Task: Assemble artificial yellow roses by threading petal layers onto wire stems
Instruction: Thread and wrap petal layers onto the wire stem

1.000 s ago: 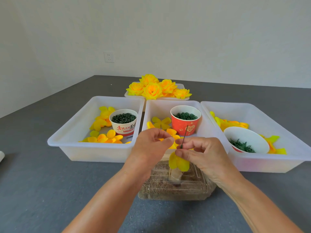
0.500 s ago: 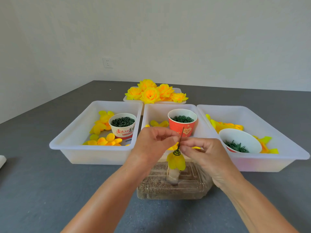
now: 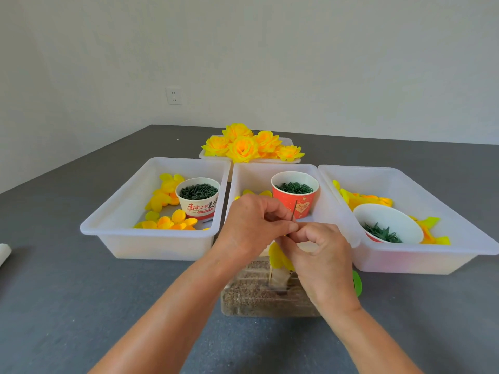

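Finished roses point(image 3: 249, 148) sit piled on the far tray; petals remain in all three bins, so I judge the run partway done. Current stem: thin dark wire stem point(image 3: 294, 211) stands upright over the clear box on the bench point(image 3: 67, 306), a yellow petal layer point(image 3: 278, 256) already threaded low. Left hand point(image 3: 252, 225) and right hand point(image 3: 321, 255) both pinch the wire, fingers curled. More layers probably remain.

Thin dark wire stem point(image 3: 294, 214), upright, pinched between both hands' fingertips, with a yellow petal layer point(image 3: 277, 257) threaded beneath them. Loose yellow petals point(image 3: 167, 209) lie in the trays; finished roses point(image 3: 244, 147) lie behind.
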### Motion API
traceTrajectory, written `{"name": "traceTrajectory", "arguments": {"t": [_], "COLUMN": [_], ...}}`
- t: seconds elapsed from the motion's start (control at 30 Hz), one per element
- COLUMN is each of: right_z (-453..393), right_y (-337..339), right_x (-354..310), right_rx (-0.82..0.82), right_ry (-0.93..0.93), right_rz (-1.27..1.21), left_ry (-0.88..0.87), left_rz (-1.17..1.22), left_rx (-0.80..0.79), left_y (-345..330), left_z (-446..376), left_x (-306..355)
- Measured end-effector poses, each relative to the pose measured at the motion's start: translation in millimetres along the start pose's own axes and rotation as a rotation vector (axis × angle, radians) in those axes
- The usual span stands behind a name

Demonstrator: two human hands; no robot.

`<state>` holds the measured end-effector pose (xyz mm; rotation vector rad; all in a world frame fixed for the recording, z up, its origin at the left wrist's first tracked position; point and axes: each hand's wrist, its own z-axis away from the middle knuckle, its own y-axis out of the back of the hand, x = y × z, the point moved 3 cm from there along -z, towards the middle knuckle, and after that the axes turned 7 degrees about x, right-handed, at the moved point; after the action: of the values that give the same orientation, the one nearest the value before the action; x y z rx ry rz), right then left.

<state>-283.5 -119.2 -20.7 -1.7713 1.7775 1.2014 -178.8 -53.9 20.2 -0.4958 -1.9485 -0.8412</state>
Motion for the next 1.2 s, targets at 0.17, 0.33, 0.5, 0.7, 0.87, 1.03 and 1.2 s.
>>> {"name": "traceTrajectory", "arguments": {"t": [0.17, 0.33, 0.5, 0.7, 0.87, 1.03, 1.2], "right_z": [7, 12, 2, -1, -1, -2, -24], "right_y": [-3, -7, -1, 0, 1, 3, 20], "right_x": [0, 1, 8, 12, 12, 11, 21], "right_rx": [0.074, 0.084, -0.124, -0.166, -0.128, -0.154, -0.302], "right_ry": [-0.021, -0.05, -0.138, -0.137, -0.033, -0.015, -0.292], "right_rz": [-0.028, -0.061, -0.313, -0.322, -0.198, -0.166, -0.442], "left_ry": [0.0, 0.001, 0.027, 0.038, 0.044, 0.048, 0.063], "left_rz": [-0.002, -0.011, -0.001, 0.001, 0.004, 0.009, 0.003], "left_rx": [-0.016, -0.025, -0.049, -0.044, -0.068, -0.057, -0.055], "left_y": [-1, 1, 0, 2, 2, 2, 1], "left_z": [-2, -2, -3, -2, -2, -1, 3], "left_x": [-2, -2, -1, -2, 0, 0, -9]}}
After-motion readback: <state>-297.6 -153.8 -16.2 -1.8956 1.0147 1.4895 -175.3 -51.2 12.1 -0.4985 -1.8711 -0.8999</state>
